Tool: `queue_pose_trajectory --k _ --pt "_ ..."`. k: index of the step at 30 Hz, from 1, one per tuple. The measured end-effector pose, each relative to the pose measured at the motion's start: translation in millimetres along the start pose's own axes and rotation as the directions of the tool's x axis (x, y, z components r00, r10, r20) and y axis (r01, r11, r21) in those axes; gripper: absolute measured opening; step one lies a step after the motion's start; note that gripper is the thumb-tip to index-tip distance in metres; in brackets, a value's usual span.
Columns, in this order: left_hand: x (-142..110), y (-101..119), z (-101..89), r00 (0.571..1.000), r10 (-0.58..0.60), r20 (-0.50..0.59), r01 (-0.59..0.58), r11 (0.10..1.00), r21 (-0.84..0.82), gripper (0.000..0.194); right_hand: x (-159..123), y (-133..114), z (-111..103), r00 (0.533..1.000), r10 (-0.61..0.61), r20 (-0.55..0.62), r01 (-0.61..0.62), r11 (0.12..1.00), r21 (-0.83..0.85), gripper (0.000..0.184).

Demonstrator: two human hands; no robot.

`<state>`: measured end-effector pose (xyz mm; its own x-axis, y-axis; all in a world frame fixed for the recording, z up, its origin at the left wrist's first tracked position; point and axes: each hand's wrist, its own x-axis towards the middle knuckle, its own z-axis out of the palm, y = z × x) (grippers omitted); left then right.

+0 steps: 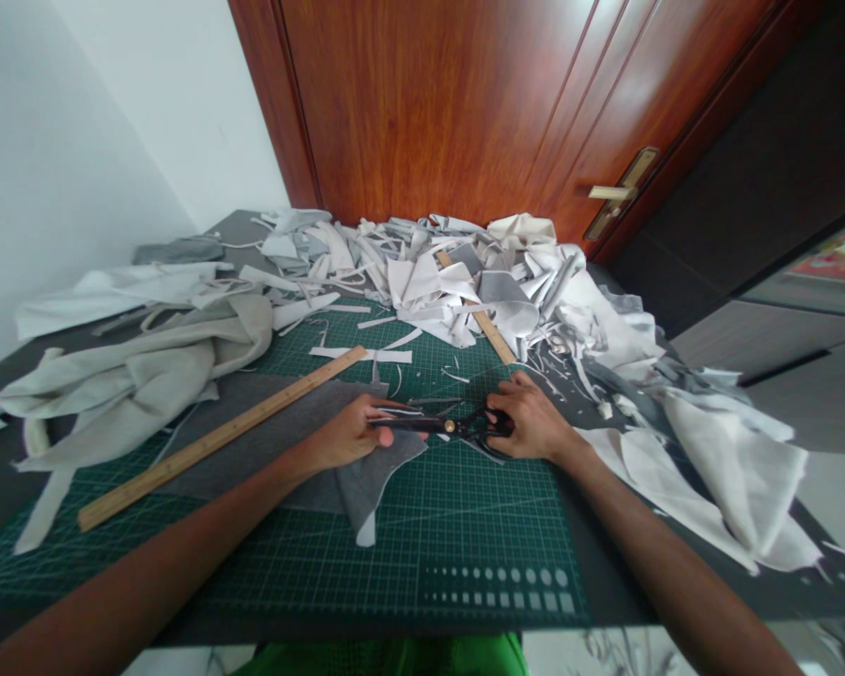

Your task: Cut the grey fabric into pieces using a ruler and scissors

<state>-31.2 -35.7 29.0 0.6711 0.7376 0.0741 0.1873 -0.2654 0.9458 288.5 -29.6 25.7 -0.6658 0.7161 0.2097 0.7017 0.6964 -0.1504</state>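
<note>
Left hand (pixel 352 434): fingers (pixel 386 407) curled and close together, thumb hidden beneath. They pinch the upper edge of the grey fabric, with fingertips just beside the shear blades.

Grey fabric (pixel 384 477): a soft, irregular piece lying flat on the mat, between the hands. Its lower edge has an angled point, and it runs under both the left hand and the shears.

Tailor's shears (pixel 451 426): black, with a brass pivot screw, lying level across the fabric's upper edge. Blades point left, almost closed. The exact gap cannot be read.

Right hand (pixel 531 418): fingers (pixel 507 390) bent and closed around the shear handles, which they grip. The loops are mostly hidden.

Surroundings, left to right:
- Beige cloth (pixel 127 380): crumpled, at the far left of the mat.
- Wooden rule (pixel 218 437): lying diagonally, partly on the grey fabric.
- Green cutting mat (pixel 457 535): gridded, beneath the hands.
- Offcut heap (pixel 422 282): white and grey, against the door (pixel 429 103).
- Cream cloth (pixel 732 479): folded loosely, right of the right hand.
</note>
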Motion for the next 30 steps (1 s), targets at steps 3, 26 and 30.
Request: queue_pose_trajectory --k 3,26,30 --pt "-0.2 -1.4 0.1 1.0 0.0 0.01 0.0 1.0 0.01 0.093 -0.2 0.1 1.8 1.0 -0.003 -0.011 0.003 1.0 -0.01 0.016" --pt "-2.6 -14.5 3.1 0.954 -0.291 -0.075 0.257 0.92 -0.296 0.032 0.5 6.6 5.4 0.991 0.106 -0.083 -0.104 0.994 0.028 0.018" --pt "-5.0 -11.8 6.2 0.955 -0.251 -0.156 0.244 0.968 -0.061 0.031 0.7 7.6 6.0 0.988 0.116 -0.101 -0.11 0.992 0.064 0.019"
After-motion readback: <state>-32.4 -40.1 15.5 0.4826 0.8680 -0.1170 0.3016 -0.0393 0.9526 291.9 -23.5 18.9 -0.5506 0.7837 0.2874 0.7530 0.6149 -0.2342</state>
